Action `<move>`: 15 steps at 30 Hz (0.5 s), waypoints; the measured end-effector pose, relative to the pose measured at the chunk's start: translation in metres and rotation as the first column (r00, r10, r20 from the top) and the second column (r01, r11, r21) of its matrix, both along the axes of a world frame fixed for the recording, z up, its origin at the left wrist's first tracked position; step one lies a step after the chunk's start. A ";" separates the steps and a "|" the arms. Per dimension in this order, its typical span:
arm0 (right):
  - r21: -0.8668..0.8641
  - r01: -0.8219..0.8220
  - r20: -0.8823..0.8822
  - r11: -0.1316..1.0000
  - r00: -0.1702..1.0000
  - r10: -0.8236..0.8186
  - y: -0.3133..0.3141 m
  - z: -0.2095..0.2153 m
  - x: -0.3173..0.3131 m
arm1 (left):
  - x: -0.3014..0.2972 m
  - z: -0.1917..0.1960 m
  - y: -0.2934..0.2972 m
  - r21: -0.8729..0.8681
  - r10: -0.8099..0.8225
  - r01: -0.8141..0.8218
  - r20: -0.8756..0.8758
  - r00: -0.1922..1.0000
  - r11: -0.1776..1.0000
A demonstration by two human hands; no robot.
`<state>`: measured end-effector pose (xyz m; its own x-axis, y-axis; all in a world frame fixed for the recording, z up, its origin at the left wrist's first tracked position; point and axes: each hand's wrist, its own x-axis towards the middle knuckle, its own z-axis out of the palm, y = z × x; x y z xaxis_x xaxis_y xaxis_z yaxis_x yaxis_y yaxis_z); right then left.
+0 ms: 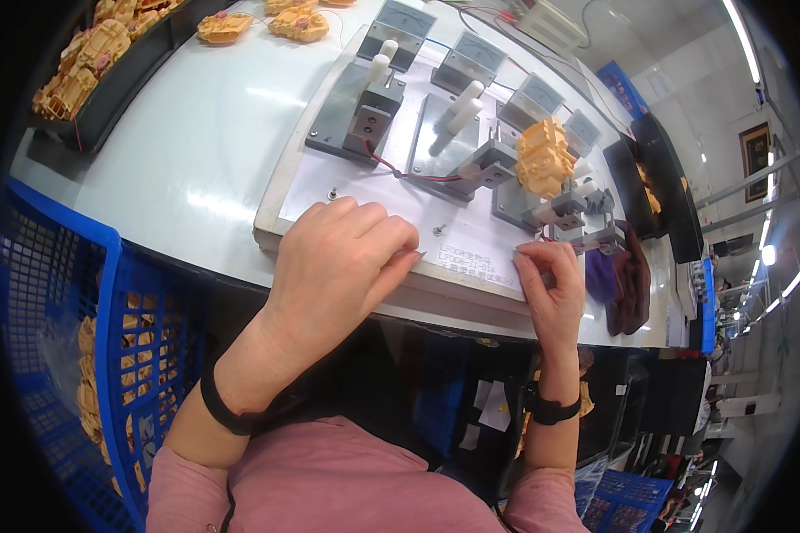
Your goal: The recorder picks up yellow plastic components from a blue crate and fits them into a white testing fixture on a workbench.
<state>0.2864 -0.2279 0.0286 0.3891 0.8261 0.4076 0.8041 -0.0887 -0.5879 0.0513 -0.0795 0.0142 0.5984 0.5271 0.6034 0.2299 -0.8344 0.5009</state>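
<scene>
My left hand (pixel 342 258) is closed over the front edge of a white test board (pixel 378 200), its thumb and forefinger pinched together. Whether anything small is between them is hidden. Near the front right of the board, my right hand (pixel 556 289) has its fingers curled in, thumb and forefinger tips close together; I cannot make out what they hold, if anything. Just beyond it, a yellow-orange plastic housing (pixel 545 158) sits on one of the fixtures. Other grey fixtures (pixel 436 133) with white pegs (pixel 467 115) stand in a row, wired with red and black leads.
Several panel meters (pixel 468 62) line the board's back. Yellow housings (pixel 298 24) lie at the far left beside a black bin (pixel 107 115) full of them. A blue crate (pixel 111 293) stands at the left. Dark cloth (pixel 629 280) lies at the table's right.
</scene>
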 end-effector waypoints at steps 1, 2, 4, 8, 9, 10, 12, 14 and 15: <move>0.008 -0.003 0.004 1.000 1.000 0.003 0.000 0.000 0.000 | 0.000 0.000 0.000 -0.003 0.002 -0.002 0.003 1.000 1.000; 0.014 0.004 0.002 1.000 1.000 -0.004 0.000 0.000 0.001 | 0.001 0.001 0.000 -0.001 -0.010 0.010 0.008 1.000 1.000; 0.021 -0.008 0.002 1.000 1.000 0.008 0.000 -0.001 0.002 | 0.001 0.002 -0.001 -0.025 -0.004 0.004 -0.002 1.000 1.000; 0.049 -0.020 0.051 0.999 0.999 0.017 0.000 -0.003 0.003 | 0.000 0.005 -0.001 0.005 -0.003 0.003 -0.035 0.999 1.000; 0.047 -0.021 0.051 0.999 0.999 0.018 0.000 -0.003 0.003 | -0.001 0.005 -0.001 -0.005 -0.007 0.007 -0.036 0.999 1.000; 0.046 -0.018 0.043 0.999 0.999 0.017 0.000 -0.003 0.003 | -0.001 0.005 -0.001 -0.016 -0.010 0.009 -0.038 0.999 1.000; 0.053 -0.025 0.049 0.998 0.999 0.023 0.000 -0.004 0.003 | -0.001 0.005 -0.001 -0.011 -0.008 0.008 -0.034 0.999 1.000; 0.057 -0.026 0.047 0.998 0.999 0.023 0.000 -0.005 0.004 | -0.001 0.004 -0.002 -0.009 -0.009 0.009 -0.029 1.000 1.000; 0.060 -0.028 0.038 0.998 0.999 0.026 -0.001 -0.006 0.004 | -0.001 0.004 -0.002 -0.020 -0.013 0.013 -0.016 1.000 1.000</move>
